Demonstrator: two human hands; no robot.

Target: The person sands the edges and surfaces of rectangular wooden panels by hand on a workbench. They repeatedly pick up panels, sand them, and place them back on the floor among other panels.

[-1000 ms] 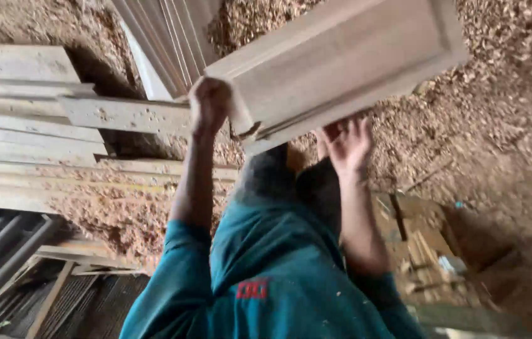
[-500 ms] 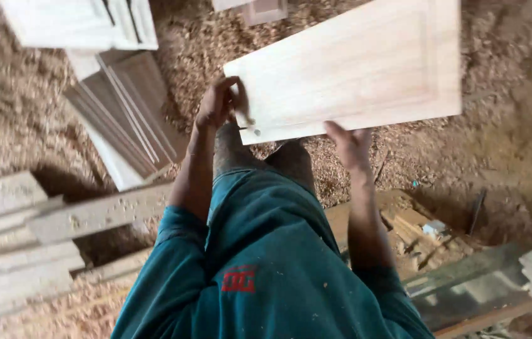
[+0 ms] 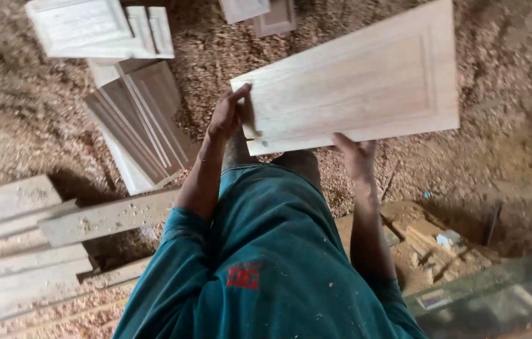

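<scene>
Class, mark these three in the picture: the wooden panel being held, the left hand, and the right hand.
wooden panel (image 3: 354,81), head view, middle of its flat face
left hand (image 3: 228,116), head view, back of the hand
right hand (image 3: 357,157), head view, back of the hand

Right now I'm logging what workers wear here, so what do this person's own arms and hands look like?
Both hands are bare: the left hand and the right hand wear no gloves, rings or watch that shows. The forearms are uncovered. Teal short sleeves end near the elbows, part of a teal shirt flecked with pale sawdust and carrying a small red mark on its front.
</scene>
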